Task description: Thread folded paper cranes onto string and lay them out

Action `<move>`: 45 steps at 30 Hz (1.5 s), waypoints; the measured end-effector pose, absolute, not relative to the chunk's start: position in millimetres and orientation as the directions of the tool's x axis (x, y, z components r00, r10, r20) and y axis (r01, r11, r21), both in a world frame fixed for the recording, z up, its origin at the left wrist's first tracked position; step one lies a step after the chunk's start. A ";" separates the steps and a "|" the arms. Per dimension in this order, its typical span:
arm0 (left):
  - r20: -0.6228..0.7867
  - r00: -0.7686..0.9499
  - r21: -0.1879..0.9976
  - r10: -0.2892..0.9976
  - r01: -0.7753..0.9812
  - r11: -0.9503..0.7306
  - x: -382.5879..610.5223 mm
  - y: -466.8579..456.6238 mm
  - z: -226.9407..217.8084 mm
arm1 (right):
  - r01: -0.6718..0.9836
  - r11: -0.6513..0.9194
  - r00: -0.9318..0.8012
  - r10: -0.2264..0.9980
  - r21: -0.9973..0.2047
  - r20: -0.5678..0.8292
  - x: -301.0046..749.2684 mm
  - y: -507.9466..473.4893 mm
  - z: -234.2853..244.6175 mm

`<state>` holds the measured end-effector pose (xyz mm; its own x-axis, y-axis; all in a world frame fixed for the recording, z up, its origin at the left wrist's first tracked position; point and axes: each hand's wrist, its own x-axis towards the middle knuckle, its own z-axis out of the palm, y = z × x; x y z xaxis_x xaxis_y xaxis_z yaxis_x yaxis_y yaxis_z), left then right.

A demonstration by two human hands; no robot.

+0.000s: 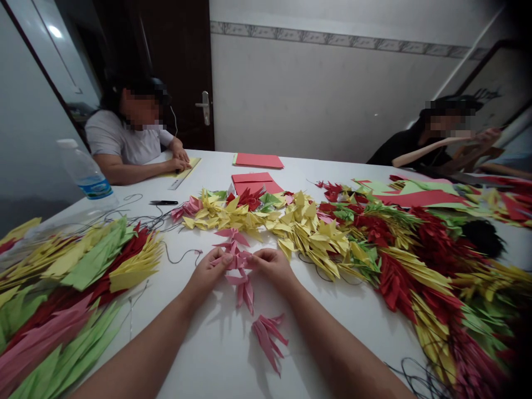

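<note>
My left hand [208, 272] and my right hand [272, 266] meet over a white table [216, 354], both pinching a string of pink folded paper cranes [238, 260]. The string runs from above my fingers down to more pink cranes [268, 335] lying between my forearms. A dark thread [183, 256] trails off to the left of my left hand.
Strings of yellow, red and green folded cranes lie in a heap at the left [70, 277] and across the right [394, 249]. A water bottle [87, 174], scissors [163, 203] and red paper sheets [258, 160] lie further back. One person sits at the far left [124, 141], another at the far right [432, 138].
</note>
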<state>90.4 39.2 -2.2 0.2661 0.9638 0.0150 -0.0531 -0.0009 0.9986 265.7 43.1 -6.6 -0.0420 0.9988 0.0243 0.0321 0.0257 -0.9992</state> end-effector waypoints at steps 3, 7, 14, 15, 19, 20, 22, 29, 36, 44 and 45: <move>0.006 0.271 0.998 0.963 -0.066 0.012 90.7 39.0 -0.7 | 0.038 0.018 -0.041 0.999 -0.999 0.016 265.7 43.1 -5.9; 0.010 0.268 0.998 0.963 -0.057 0.006 90.6 38.6 -0.2 | 0.055 0.020 -0.036 0.999 -0.998 0.018 264.3 41.9 -3.9; 0.089 0.130 0.995 0.988 0.034 -0.094 91.3 40.4 -2.3 | 0.135 0.252 -0.053 0.968 -0.958 0.247 265.6 39.8 -2.7; 0.105 0.100 0.993 0.989 0.052 -0.111 91.5 40.6 -2.8 | 0.183 0.315 -0.055 0.949 -0.931 0.311 266.5 38.8 -2.2; 0.150 0.041 0.983 0.988 0.103 -0.153 92.1 40.7 -5.1 | 0.385 0.474 -0.137 0.878 -0.792 0.459 269.1 30.9 0.8; 0.165 0.024 0.978 0.986 0.128 -0.167 91.9 40.6 -5.8 | 0.424 0.487 -0.176 0.871 -0.764 0.458 269.1 28.3 1.6; 0.199 -0.015 0.964 0.980 0.185 -0.193 91.3 40.6 -7.1 | 0.490 0.484 -0.252 0.875 -0.725 0.414 268.5 23.8 2.9; 0.168 -0.016 0.978 0.986 0.127 -0.165 90.2 40.2 -5.7 | 0.624 0.407 -0.317 0.912 -0.667 0.260 266.6 19.7 6.5; 0.118 -0.005 0.993 0.993 0.028 -0.117 91.8 38.6 -3.9 | 0.592 0.528 -0.462 0.841 -0.608 0.281 267.0 20.8 6.8; 0.141 -0.043 0.988 0.989 0.070 -0.138 92.1 41.3 -9.8 | 0.469 0.501 -0.456 0.842 -0.727 0.287 272.0 27.7 -3.5; 0.143 -0.049 0.988 0.989 0.073 -0.139 92.1 41.2 -9.8 | 0.448 0.464 -0.437 0.859 -0.764 0.265 272.9 28.4 -4.2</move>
<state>92.1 41.2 -9.8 -0.0488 0.9886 0.1427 0.0730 -0.1389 0.9876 272.9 28.4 -4.2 -0.4374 0.8592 0.2654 0.4476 0.4640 -0.7644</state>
